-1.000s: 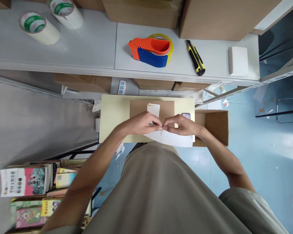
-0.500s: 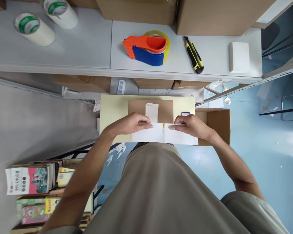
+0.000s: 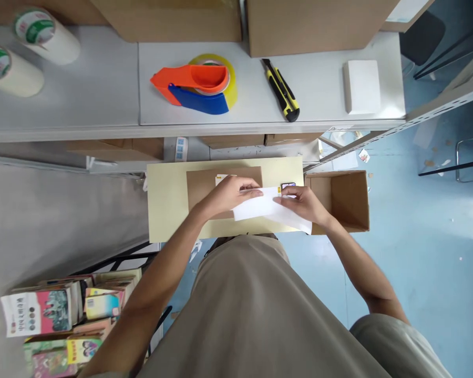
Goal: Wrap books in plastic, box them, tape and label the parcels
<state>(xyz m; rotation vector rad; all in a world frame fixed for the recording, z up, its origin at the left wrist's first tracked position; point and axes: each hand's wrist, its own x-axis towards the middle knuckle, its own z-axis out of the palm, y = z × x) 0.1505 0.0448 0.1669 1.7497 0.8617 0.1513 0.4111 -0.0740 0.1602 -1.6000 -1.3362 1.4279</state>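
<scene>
A white strip of paper [image 3: 252,206] with a small yellow mark is held up between my two hands, bent so that its right part slants downward. My left hand [image 3: 236,194] pinches its upper edge on the left. On the right, my right hand [image 3: 304,202] grips it by thumb and fingers near the yellow mark. Below them lies a flat brown cardboard piece [image 3: 201,184] on the pale yellow table [image 3: 167,205]. A white label [image 3: 222,178] rests on the cardboard, mostly covered by my left hand. A phone [image 3: 287,185] lies just above my right hand, partly hidden.
An open cardboard box [image 3: 357,202] stands right of the table. On the grey shelf [image 3: 110,84] ahead are a tape dispenser [image 3: 199,86], a box cutter [image 3: 281,92], a white box [image 3: 362,86] and tape rolls [image 3: 49,37]. Books [image 3: 59,310] are stacked at lower left.
My left hand has come nearer to my right hand. The paper, stretched flat and wide before, is now bent and slanted. The view has shifted, so the shelf things appear further left.
</scene>
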